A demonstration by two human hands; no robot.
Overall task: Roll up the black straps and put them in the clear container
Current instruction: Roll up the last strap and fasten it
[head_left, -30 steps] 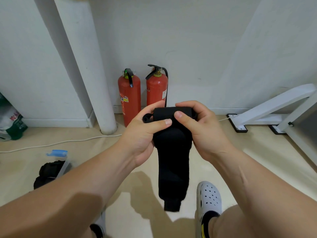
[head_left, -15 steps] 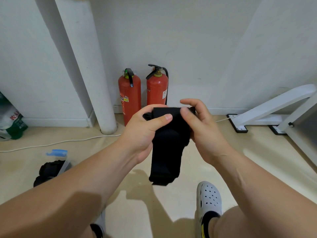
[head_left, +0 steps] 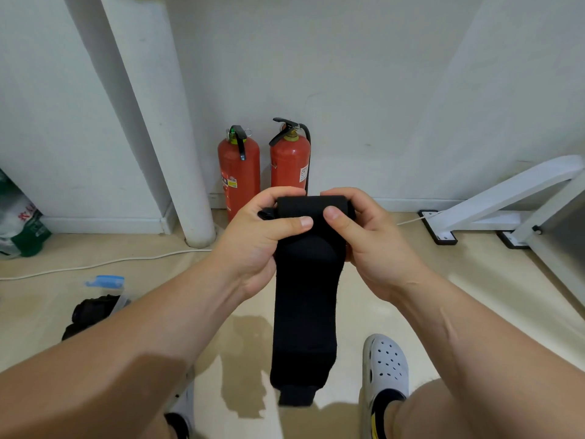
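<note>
We face a plain white wall (head_left: 364, 74) with a low skirting board (head_left: 104, 220) along its foot; a white round column (head_left: 164, 122) rises from the beige floor (head_left: 474, 280) on the left. Just right of it, one red fire extinguisher (head_left: 239, 179) and a second extinguisher (head_left: 289, 169) stand side by side against the wall; a white cable (head_left: 95, 264) trails across the floor; a white metal frame (head_left: 506, 198) rests at the right; a green-and-white bag (head_left: 19, 226) sits at the far left.

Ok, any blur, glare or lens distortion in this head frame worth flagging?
Head view: wide-angle bending tilts the white pipe; left hand and right hand look sharp on the black strap, its hanging end slightly smeared; soft shadow on the floor beneath; no glare.
</note>
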